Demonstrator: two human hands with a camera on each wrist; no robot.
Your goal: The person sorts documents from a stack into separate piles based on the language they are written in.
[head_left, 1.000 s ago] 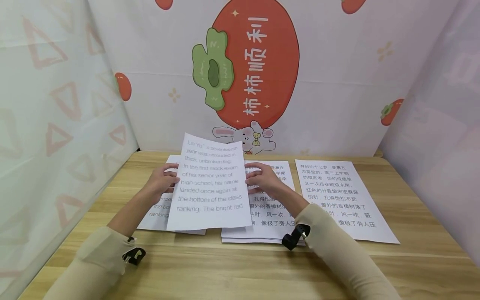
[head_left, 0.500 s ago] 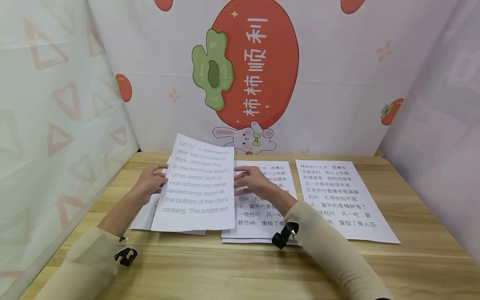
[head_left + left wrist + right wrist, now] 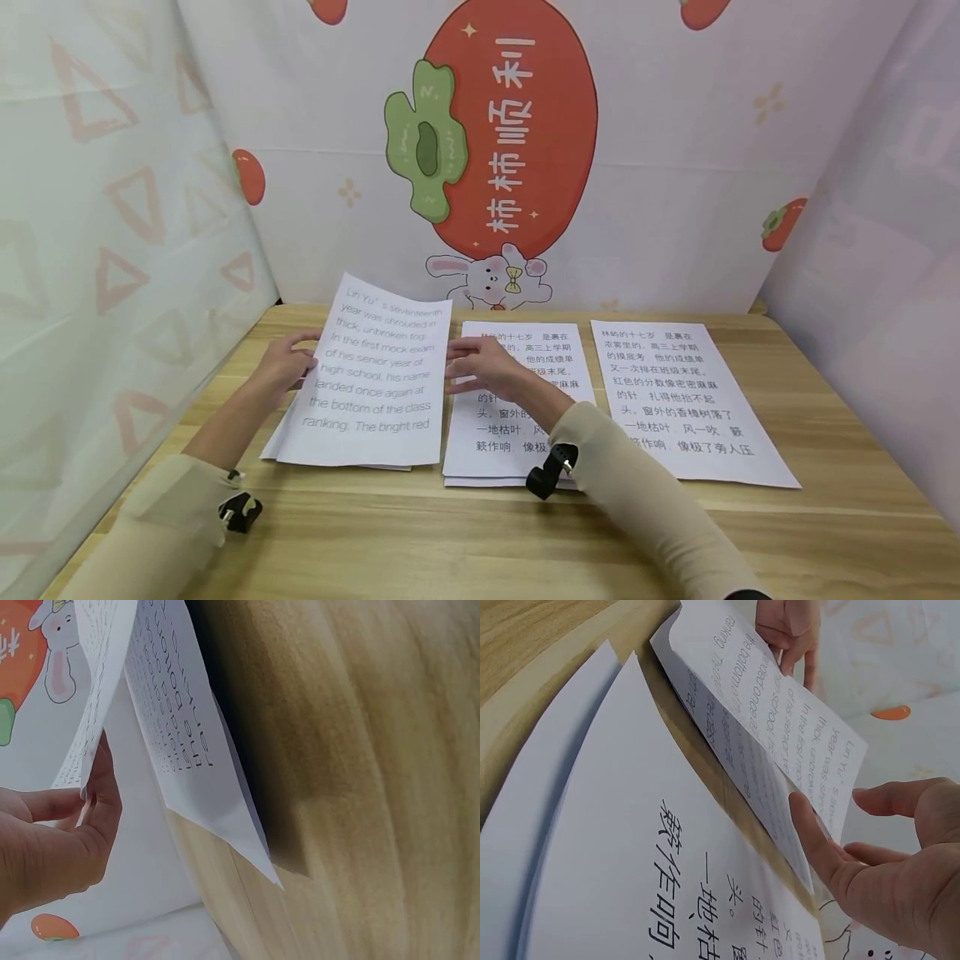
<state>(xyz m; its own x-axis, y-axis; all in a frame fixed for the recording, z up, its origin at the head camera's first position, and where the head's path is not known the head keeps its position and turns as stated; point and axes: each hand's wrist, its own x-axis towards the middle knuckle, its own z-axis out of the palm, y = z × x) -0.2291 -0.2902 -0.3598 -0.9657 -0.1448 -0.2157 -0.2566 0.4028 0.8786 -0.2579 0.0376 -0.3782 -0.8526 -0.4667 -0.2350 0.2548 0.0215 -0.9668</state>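
Observation:
A white sheet of paper [image 3: 367,375] printed in English is held up at a slant on the left side of the table. My left hand [image 3: 279,365] pinches its left edge between thumb and fingers, which the left wrist view shows clearly. At the right edge, my right hand [image 3: 483,367] holds the sheet with outstretched fingers on either side. Beneath it lie English-printed sheets [image 3: 206,799], mostly hidden in the head view. A stack of sheets with Chinese print [image 3: 483,462] lies in the middle, partly covered by my right hand and forearm.
Another Chinese-printed sheet [image 3: 697,400] lies on the right of the wooden table [image 3: 420,542]. A white cloth with a persimmon print [image 3: 540,150] hangs behind, and pale cloth sides [image 3: 127,217] [image 3: 885,275] flank the table.
Both hands have carried the English sheet leftward and slightly down, over the left papers. More of the middle Chinese stack now shows.

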